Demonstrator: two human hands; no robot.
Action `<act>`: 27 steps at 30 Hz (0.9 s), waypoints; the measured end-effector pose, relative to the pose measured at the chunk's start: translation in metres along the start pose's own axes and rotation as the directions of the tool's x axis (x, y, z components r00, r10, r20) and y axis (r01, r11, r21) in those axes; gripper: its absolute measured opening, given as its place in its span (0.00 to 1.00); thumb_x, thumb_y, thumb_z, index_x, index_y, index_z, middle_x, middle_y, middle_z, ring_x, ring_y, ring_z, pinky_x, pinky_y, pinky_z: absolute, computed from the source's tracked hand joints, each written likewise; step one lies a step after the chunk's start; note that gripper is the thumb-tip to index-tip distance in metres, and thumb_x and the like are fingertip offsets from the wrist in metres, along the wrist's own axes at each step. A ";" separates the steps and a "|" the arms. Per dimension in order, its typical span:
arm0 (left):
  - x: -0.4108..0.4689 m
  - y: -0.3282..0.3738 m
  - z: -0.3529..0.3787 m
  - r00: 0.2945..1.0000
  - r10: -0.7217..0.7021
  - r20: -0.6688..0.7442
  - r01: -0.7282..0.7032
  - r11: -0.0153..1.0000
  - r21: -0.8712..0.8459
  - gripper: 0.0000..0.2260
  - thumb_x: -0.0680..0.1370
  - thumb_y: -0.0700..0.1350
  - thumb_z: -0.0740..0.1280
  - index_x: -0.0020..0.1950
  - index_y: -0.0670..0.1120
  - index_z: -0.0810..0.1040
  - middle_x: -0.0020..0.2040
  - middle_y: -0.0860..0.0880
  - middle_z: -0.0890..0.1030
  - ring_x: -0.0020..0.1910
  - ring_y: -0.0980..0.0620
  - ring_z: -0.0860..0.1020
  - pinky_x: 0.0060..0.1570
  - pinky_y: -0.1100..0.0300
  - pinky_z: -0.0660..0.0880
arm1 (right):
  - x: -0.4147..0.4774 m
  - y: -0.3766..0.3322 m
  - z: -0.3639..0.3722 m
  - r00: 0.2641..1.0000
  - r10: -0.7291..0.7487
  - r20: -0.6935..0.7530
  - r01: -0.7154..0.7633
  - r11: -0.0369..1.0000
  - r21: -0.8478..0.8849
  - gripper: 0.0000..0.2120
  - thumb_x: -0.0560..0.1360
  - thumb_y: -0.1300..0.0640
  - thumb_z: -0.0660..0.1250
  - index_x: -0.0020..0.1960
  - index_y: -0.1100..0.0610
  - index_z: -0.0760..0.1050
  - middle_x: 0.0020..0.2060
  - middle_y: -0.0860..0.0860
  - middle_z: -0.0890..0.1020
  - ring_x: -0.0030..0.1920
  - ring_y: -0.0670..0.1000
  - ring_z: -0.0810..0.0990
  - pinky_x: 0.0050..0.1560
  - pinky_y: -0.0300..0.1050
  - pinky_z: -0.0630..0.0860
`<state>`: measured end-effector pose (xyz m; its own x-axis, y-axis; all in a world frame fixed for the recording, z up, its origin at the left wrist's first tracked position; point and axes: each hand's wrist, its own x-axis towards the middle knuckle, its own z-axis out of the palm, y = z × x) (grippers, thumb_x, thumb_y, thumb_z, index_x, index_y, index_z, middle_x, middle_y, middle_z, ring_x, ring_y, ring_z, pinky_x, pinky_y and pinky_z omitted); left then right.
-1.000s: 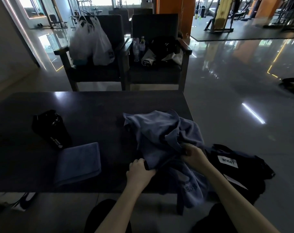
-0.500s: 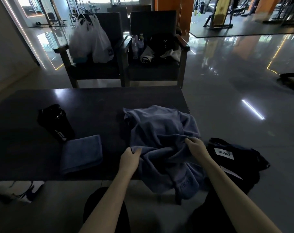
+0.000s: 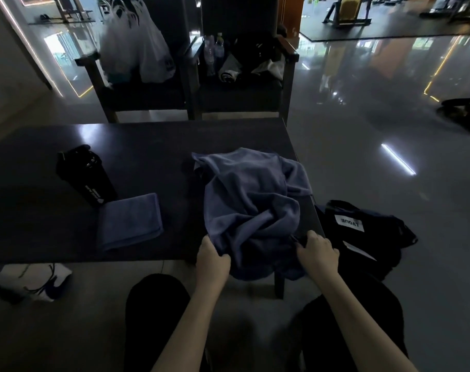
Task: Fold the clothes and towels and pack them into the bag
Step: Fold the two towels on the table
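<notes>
**Gripping a crumpled blue garment at the desk's near edge**

Standing at the left of the frame on the dark desk (image 3: 148, 146) is a black shaker bottle (image 3: 84, 175), tilted in this wide view. Just right of its base lies a folded blue towel (image 3: 130, 221), flat on the desk and touching nothing else that can be made out.

In the centre-right, a rumpled blue garment (image 3: 251, 200) is heaped on the desk's right end, its lower part spilling over the near edge. The left hand (image 3: 212, 260) is closed on the cloth's lower left hem, fingers curled around a bunched fold. The right hand (image 3: 318, 249) is closed on the lower right part of the same cloth, pinching it at the desk's corner.

Right of the desk, on the glossy floor, sits a black bag (image 3: 362, 232) with a white label, just beside the right hand.

In the upper centre, two dark chairs carry white plastic bags (image 3: 137, 47) and water bottles (image 3: 215, 51).
</notes>
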<state>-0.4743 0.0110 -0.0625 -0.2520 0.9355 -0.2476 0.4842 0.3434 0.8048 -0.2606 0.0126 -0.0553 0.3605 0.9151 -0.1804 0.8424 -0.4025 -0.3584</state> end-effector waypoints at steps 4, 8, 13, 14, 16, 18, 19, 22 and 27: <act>-0.015 -0.007 0.002 0.988 -0.149 -0.025 0.139 0.958 -0.249 0.11 0.75 0.38 0.68 0.56 0.41 0.72 0.51 0.43 0.78 0.45 0.47 0.76 0.42 0.56 0.71 | -0.012 0.005 0.002 0.999 0.025 0.040 -0.034 0.968 0.248 0.11 0.76 0.50 0.64 0.42 0.57 0.69 0.41 0.54 0.78 0.40 0.53 0.76 0.36 0.44 0.70; -0.030 -0.020 0.012 0.963 -0.160 0.219 0.250 0.837 -0.487 0.13 0.74 0.37 0.71 0.58 0.42 0.76 0.52 0.45 0.81 0.47 0.51 0.79 0.41 0.63 0.74 | -0.029 0.008 -0.001 0.990 0.074 0.124 -0.142 0.662 0.736 0.11 0.76 0.53 0.67 0.39 0.59 0.73 0.34 0.53 0.78 0.33 0.48 0.75 0.31 0.39 0.69; -0.038 -0.026 0.030 0.879 -0.319 0.355 0.455 0.785 -0.421 0.14 0.77 0.31 0.65 0.62 0.38 0.71 0.52 0.44 0.73 0.43 0.49 0.74 0.40 0.60 0.73 | -0.044 0.006 -0.002 0.958 0.160 0.239 -0.272 0.230 0.934 0.09 0.77 0.54 0.66 0.44 0.61 0.77 0.40 0.58 0.81 0.42 0.56 0.80 0.46 0.51 0.77; -0.041 -0.025 0.032 0.859 -0.348 0.376 0.494 0.758 -0.426 0.13 0.77 0.31 0.64 0.61 0.37 0.72 0.51 0.44 0.74 0.45 0.47 0.74 0.41 0.59 0.73 | -0.046 0.006 -0.004 0.954 0.169 0.249 -0.280 0.196 0.940 0.10 0.77 0.54 0.66 0.43 0.61 0.77 0.39 0.58 0.81 0.41 0.56 0.80 0.46 0.52 0.77; -0.043 -0.029 0.037 0.823 -0.402 0.401 0.564 0.663 -0.493 0.04 0.78 0.31 0.61 0.51 0.36 0.73 0.42 0.44 0.77 0.38 0.47 0.76 0.30 0.63 0.74 | -0.052 0.005 -0.008 0.947 0.198 0.253 -0.282 0.140 0.949 0.12 0.78 0.53 0.64 0.42 0.61 0.77 0.39 0.58 0.81 0.42 0.57 0.80 0.48 0.53 0.77; -0.045 -0.034 0.038 0.820 -0.451 0.353 0.572 0.618 -0.539 0.09 0.81 0.34 0.59 0.41 0.38 0.73 0.29 0.44 0.76 0.27 0.49 0.75 0.22 0.64 0.70 | -0.060 0.006 -0.012 0.943 0.229 0.239 -0.269 0.106 0.957 0.12 0.79 0.54 0.63 0.44 0.61 0.77 0.40 0.58 0.81 0.42 0.57 0.80 0.47 0.52 0.77; -0.047 -0.036 0.035 0.819 -0.468 0.333 0.569 0.587 -0.575 0.11 0.81 0.38 0.60 0.39 0.39 0.73 0.28 0.45 0.76 0.27 0.49 0.75 0.26 0.62 0.69 | -0.065 0.007 -0.015 0.944 0.241 0.226 -0.255 0.099 0.962 0.12 0.79 0.54 0.63 0.44 0.61 0.77 0.39 0.58 0.81 0.41 0.56 0.80 0.44 0.50 0.76; -0.060 -0.040 0.024 0.844 -0.482 0.234 0.525 0.655 -0.543 0.11 0.79 0.46 0.65 0.41 0.41 0.76 0.35 0.44 0.77 0.35 0.48 0.76 0.34 0.59 0.70 | -0.079 0.011 -0.019 0.938 0.293 0.186 -0.222 0.095 0.970 0.11 0.79 0.55 0.62 0.41 0.60 0.76 0.36 0.55 0.79 0.39 0.52 0.78 0.38 0.45 0.73; -0.084 -0.035 0.010 0.734 -0.391 0.556 0.657 0.616 -0.435 0.03 0.77 0.40 0.68 0.48 0.42 0.79 0.34 0.45 0.82 0.32 0.51 0.80 0.29 0.61 0.74 | -0.092 0.014 -0.024 0.925 0.352 0.146 -0.194 0.104 0.975 0.12 0.79 0.56 0.61 0.39 0.59 0.73 0.35 0.53 0.76 0.38 0.50 0.75 0.39 0.43 0.72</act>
<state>-0.4620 -0.0793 -0.0752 0.0914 0.5987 -0.7958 -0.2322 0.7899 0.5676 -0.2723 -0.0768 -0.0221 0.5714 0.7011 -0.4266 -0.3727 -0.2415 -0.8960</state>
